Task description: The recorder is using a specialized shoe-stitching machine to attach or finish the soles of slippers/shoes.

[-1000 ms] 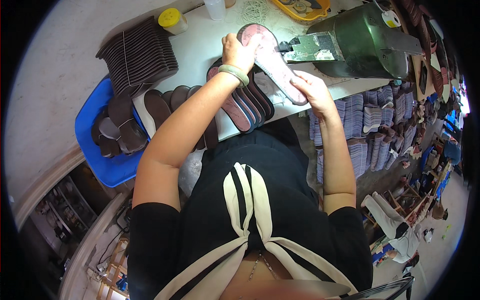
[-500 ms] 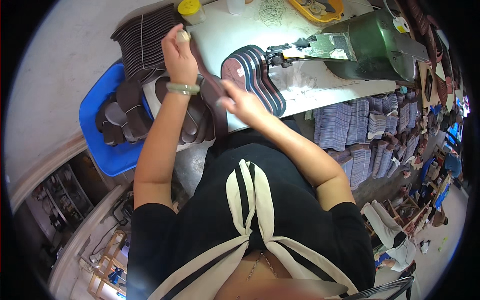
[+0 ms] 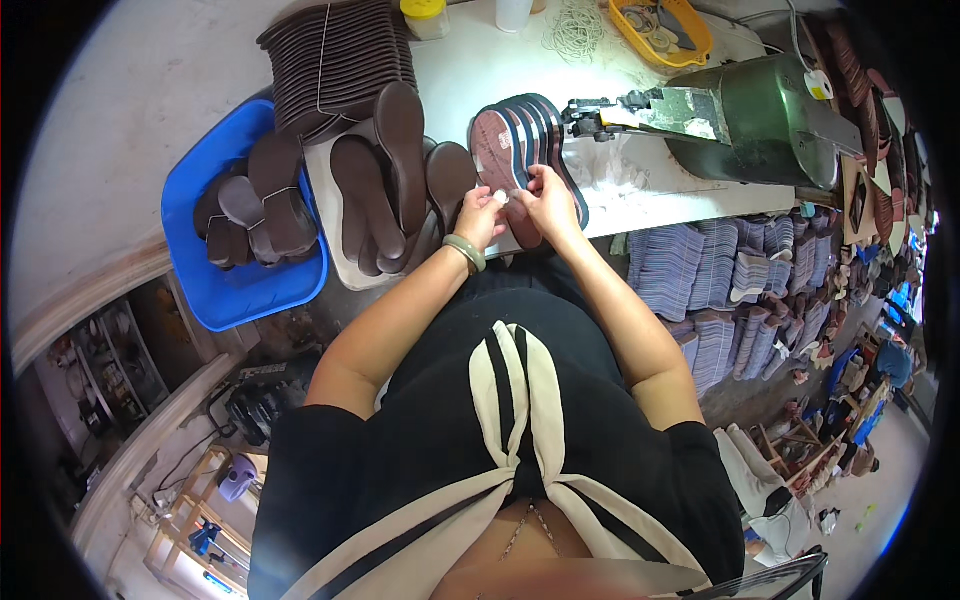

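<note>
Both my hands meet over a fanned stack of shoe insoles (image 3: 494, 135), brownish-pink on top with dark blue and brown layers beneath. My left hand (image 3: 478, 222), wearing a pale green bangle, is at the stack's left edge. Its fingers are curled close together, with a small whitish thing (image 3: 500, 197) at the thumb tip; its kind is unclear. My right hand (image 3: 553, 208) has its thumb over the top insole and fingers bent at the right edge, closed on it. Left of my hands, dark brown insoles (image 3: 400, 130) lie in a loose pile.
A green machine (image 3: 750, 120) reaches its arm over the white table (image 3: 445, 75). Behind the pile stands a tied stack of brown insoles (image 3: 345, 70). At left is a blue tub (image 3: 190, 190); a yellow basket (image 3: 685, 55) and yellow-lidded jar (image 3: 427, 22) are at the back. Striped bundles (image 3: 670, 265) lie right.
My left hand has come down and right from the brown insole near the tied stack to the fanned stack. My right hand has moved right, off the brown insole. That insole now rests on the pile.
</note>
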Demonstrator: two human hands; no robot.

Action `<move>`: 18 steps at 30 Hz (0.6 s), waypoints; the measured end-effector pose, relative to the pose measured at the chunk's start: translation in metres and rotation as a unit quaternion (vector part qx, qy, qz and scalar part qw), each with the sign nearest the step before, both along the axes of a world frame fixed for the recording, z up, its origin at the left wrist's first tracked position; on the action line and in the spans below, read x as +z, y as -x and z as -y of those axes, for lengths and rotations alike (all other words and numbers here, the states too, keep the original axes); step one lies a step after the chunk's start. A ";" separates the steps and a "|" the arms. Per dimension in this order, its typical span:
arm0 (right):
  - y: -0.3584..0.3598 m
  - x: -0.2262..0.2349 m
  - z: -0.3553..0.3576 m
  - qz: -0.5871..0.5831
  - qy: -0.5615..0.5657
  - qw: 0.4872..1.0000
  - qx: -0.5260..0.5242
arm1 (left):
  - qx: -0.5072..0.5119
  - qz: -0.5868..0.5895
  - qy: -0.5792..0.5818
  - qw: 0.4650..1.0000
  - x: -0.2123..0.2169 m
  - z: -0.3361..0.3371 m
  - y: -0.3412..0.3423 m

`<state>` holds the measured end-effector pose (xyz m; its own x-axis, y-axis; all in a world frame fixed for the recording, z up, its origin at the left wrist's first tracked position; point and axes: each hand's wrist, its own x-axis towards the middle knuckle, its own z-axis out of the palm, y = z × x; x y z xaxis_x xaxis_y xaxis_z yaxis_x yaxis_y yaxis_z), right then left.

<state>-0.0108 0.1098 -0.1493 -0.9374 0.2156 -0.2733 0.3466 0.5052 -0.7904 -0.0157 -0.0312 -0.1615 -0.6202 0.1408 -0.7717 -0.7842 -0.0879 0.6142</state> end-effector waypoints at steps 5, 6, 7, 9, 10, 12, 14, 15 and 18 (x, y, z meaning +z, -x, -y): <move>0.014 0.018 -0.011 -0.076 -0.085 0.993 0.006 | 0.022 -0.048 -0.124 0.991 0.021 0.006 -0.008; 0.016 0.024 -0.017 -0.107 -0.092 0.990 0.014 | 0.020 -0.049 -0.125 0.991 0.019 0.011 -0.005; 0.017 0.029 -0.023 -0.108 -0.094 0.990 0.013 | 0.028 -0.061 -0.113 0.991 0.016 0.014 -0.002; 0.017 0.038 -0.034 -0.083 -0.028 0.996 0.011 | 0.063 -0.058 -0.120 0.989 0.015 0.015 0.012; 0.016 0.042 -0.037 -0.082 -0.030 0.996 0.008 | 0.067 -0.059 -0.127 0.988 0.018 0.013 0.018; 0.009 0.051 -0.041 -0.121 -0.065 0.990 0.035 | 0.051 -0.046 -0.173 0.983 0.027 0.009 0.028; 0.003 0.061 -0.038 -0.161 -0.086 0.982 0.042 | 0.025 -0.019 -0.246 0.969 0.036 0.004 0.036; 0.002 0.070 -0.034 -0.116 0.055 0.992 0.011 | 0.003 0.006 -0.316 0.949 0.038 0.004 0.038; 0.000 0.072 -0.039 -0.052 0.229 0.972 -0.023 | 0.009 -0.045 -0.427 0.903 0.012 0.011 0.041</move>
